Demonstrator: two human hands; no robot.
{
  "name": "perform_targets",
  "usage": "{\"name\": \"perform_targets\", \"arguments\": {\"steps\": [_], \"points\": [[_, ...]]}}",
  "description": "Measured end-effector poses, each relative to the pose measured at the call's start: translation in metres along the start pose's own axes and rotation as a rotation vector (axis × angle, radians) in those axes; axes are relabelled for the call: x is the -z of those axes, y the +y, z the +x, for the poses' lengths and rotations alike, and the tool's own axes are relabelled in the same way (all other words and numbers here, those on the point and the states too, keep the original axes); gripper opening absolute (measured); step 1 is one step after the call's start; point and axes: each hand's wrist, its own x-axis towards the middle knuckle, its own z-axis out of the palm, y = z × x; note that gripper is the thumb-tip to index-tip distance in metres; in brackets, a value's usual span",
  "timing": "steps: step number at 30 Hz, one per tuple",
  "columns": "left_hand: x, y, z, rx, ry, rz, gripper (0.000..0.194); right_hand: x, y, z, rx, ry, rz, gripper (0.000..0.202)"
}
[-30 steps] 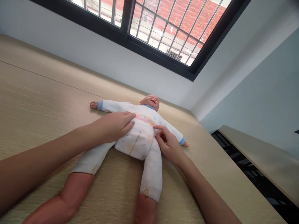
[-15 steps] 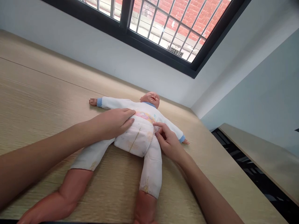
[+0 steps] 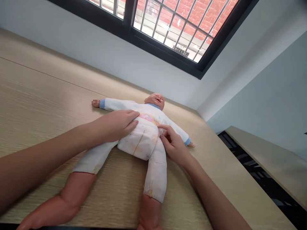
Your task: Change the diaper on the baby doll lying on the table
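Observation:
A baby doll (image 3: 165, 116) in a white top with blue cuffs lies face up, arms spread, head away from me and legs towards me. Around its hips is a white diaper (image 3: 137, 142) with a thin line down the front and a coloured print on the waistband (image 3: 149, 118). My left hand (image 3: 121, 124) rests across the diaper's left side, fingers stretched out flat and the thumb a little apart. At the right edge, by the leg opening, my right hand (image 3: 173, 140) pinches the diaper's side between bent fingers; its inner fingers are partly hidden.
The doll lies on a wooden table (image 3: 43, 92) that meets a pale wall (image 3: 100, 60) under a barred window (image 3: 172, 28). To the right, past a dark gap (image 3: 251, 169), stands another wood-topped surface (image 3: 271, 153).
Both hands stay in the same places on the diaper, and the doll lies as before. Only the camera's view has shifted very slightly.

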Motion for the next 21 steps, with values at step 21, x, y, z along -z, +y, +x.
{"name": "perform_targets", "arguments": {"steps": [21], "points": [[0.0015,-0.0074,0.0027,-0.021,0.108,-0.026,0.041,-0.0077,0.0067,0.0001,0.092,0.117,0.000,0.033]]}}
